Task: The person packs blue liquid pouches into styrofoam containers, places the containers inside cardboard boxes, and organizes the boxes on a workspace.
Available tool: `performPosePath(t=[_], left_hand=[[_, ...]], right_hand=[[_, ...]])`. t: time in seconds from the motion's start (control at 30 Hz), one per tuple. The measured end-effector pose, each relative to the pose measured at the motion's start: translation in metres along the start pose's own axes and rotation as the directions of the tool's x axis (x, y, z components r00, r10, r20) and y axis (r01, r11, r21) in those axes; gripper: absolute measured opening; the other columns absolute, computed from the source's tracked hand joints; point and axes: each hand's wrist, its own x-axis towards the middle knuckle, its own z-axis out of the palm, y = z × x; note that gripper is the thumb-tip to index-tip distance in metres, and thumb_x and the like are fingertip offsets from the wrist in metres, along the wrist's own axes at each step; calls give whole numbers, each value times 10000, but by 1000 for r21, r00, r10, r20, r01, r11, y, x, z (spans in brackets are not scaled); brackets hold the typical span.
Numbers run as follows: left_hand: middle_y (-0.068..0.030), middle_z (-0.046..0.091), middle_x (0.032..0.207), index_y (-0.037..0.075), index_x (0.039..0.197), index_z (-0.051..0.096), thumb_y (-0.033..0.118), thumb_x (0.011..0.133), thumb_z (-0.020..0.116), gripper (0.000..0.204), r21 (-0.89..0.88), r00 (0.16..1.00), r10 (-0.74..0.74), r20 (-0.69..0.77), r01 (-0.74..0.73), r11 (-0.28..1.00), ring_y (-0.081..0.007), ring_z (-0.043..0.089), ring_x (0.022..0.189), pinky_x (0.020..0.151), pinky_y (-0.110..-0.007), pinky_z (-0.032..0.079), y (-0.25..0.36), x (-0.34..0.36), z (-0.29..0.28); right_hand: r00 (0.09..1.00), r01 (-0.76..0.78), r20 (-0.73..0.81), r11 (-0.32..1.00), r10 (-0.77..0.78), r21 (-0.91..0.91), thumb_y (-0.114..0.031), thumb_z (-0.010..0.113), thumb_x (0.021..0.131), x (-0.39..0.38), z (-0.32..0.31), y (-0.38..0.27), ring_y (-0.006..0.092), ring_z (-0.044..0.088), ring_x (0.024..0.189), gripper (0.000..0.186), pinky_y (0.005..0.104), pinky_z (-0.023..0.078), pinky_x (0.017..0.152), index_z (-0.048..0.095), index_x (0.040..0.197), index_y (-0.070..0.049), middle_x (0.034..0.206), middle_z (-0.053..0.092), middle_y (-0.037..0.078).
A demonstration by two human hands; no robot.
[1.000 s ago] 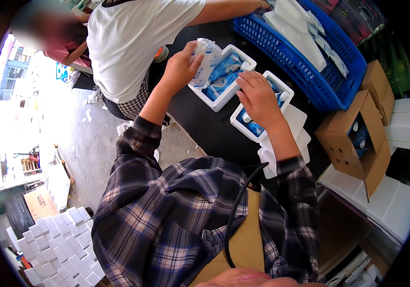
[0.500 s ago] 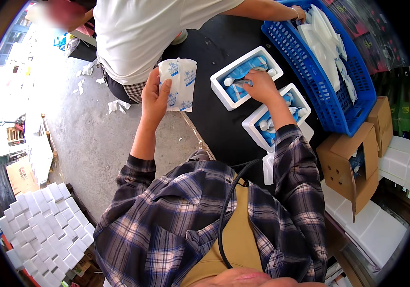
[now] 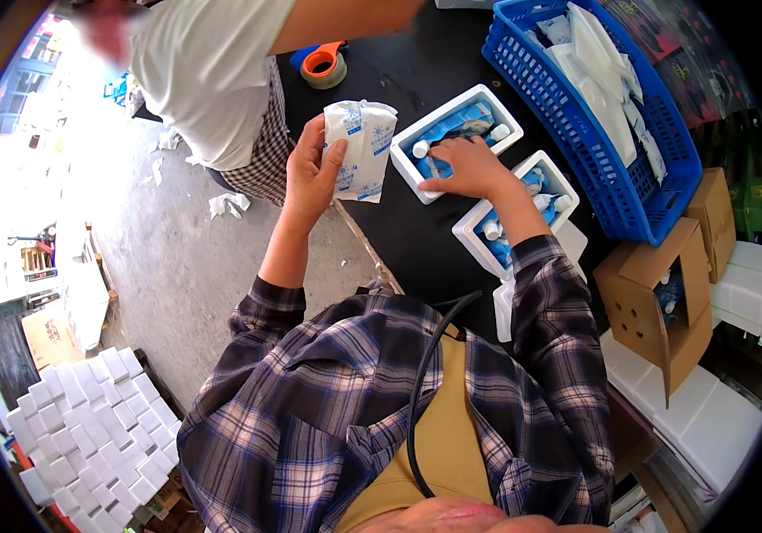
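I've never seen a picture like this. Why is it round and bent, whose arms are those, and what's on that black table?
There is no machine here. A person wears a wide-angle camera on the head, looking down, so edges bend. The checked sleeves from below are that person's own arms. The left hand holds up a white pouch. The right hand rests in a white foam box with blue packs in it, on the black table. A second foam box lies beside it, then a blue basket of white pouches and a tape roll. The white shirt at the top is another person.
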Motion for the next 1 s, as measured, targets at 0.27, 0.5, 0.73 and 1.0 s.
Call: performPosePath(t=[0.27, 0.5, 0.73, 1.0], left_hand=[[-93, 650, 1230, 33, 1378, 518, 129, 1036, 590, 363, 56, 1000, 28, -1, -28, 998, -157, 620, 1154, 991, -307, 494, -3, -3, -3], [-107, 688, 1119, 60, 1378, 520, 152, 1010, 622, 393, 104, 982, 69, 176, -88, 991, -172, 665, 1055, 911, -309, 520, 16, 30, 30], [-208, 725, 1009, 90, 1341, 551, 254, 976, 652, 413, 444, 795, 171, 583, -487, 752, -379, 709, 896, 759, -411, 558, 20, 79, 91], [-210, 733, 1008, 133, 1380, 525, 275, 1001, 627, 417, 520, 823, 79, 562, -426, 740, -373, 717, 897, 778, -429, 557, 4, 84, 100]], right_hand=[[989, 149, 32, 927, -147, -345, -513, 918, 607, 8, 10, -12, 299, 588, 1206, 793, 411, 438, 1036, 669, 1193, -40, 1204, 663, 121], [976, 136, -128, 951, -177, -279, -467, 854, 712, -2, 39, -20, 282, 650, 1040, 480, 416, 489, 937, 754, 952, -64, 983, 693, 106], [954, -177, -287, 929, 81, -325, -730, 689, 769, -40, 14, -21, 328, 595, 1225, 828, 509, 316, 1144, 726, 1195, -21, 1183, 707, 148], [991, -133, -65, 921, 118, -367, -737, 750, 684, -38, 0, 11, 292, 551, 1324, 833, 503, 170, 1252, 745, 1214, -94, 1307, 670, 154]])
